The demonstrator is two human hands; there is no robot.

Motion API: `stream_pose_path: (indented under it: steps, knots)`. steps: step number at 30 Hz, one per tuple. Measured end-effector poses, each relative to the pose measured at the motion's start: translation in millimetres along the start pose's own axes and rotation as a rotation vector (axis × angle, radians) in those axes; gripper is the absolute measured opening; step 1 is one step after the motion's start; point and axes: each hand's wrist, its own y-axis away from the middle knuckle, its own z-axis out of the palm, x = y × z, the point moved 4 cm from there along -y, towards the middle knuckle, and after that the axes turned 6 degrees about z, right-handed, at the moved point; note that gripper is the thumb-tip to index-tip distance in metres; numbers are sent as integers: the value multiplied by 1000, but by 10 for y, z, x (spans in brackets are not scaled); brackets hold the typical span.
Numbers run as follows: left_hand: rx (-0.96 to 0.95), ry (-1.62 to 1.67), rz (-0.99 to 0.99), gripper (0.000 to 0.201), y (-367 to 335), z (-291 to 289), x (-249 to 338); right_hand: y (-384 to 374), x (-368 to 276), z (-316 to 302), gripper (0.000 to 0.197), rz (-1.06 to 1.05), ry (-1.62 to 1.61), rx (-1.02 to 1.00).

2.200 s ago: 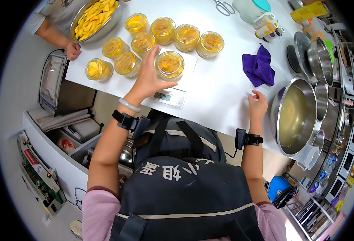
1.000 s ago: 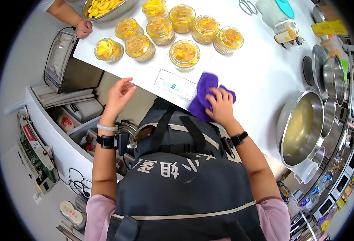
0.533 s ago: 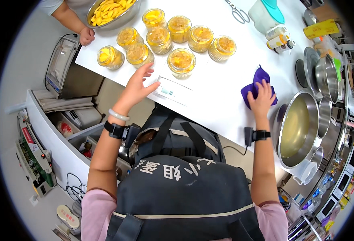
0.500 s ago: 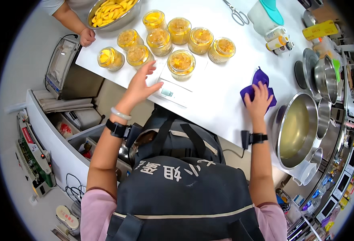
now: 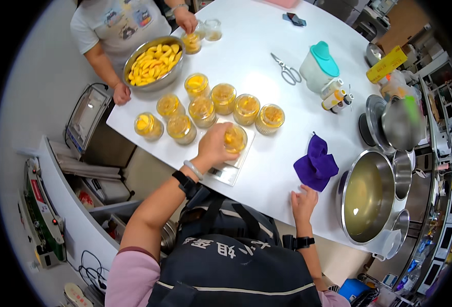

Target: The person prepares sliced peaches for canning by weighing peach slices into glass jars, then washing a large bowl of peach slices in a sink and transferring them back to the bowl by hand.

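Note:
My left hand (image 5: 214, 147) is closed around a ribbed glass jar (image 5: 236, 138) of yellow fruit pieces over the white kitchen scale (image 5: 227, 176). Whether the jar's base still touches the scale is hidden. Just past the scale stand several similar glass jars (image 5: 202, 110), filled with yellow fruit and a paler topping. At the table's near edge, my right hand (image 5: 303, 205) holds nothing, its fingers apart and slightly curled. A crumpled purple cloth (image 5: 315, 165) lies just beyond those fingertips.
At the far left a co-worker's hand (image 5: 186, 20) is over a jar (image 5: 192, 44), beside a steel bowl of peach slices (image 5: 156, 65). Scissors (image 5: 289, 73), a teal-lidded pitcher (image 5: 314, 71) and small bottles (image 5: 333, 97) stand farther back. At right is a steel bowl of yellowish liquid (image 5: 364, 199).
My left hand has gone from open above the scale to gripping the jar there. My right hand has let go of the purple cloth and drawn back toward me. The view has shifted.

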Motion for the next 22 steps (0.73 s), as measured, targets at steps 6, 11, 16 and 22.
stream_pose_path:
  steps: [6,11,16,22]
  knots:
    - [-104,129,234,86,-270,412,596,75,31,-161,20,100,-80,37]
    - [-241,184,249,86,-549,929,751,255,42,-289,18,194,-145,68]
    - [-194,142,296,81,-796,1241,759,648,139,-376,16,278,-106,149]
    - [-229,59,273,81,-1061,1413,781,1318,379,-228,11,474,-46,166]
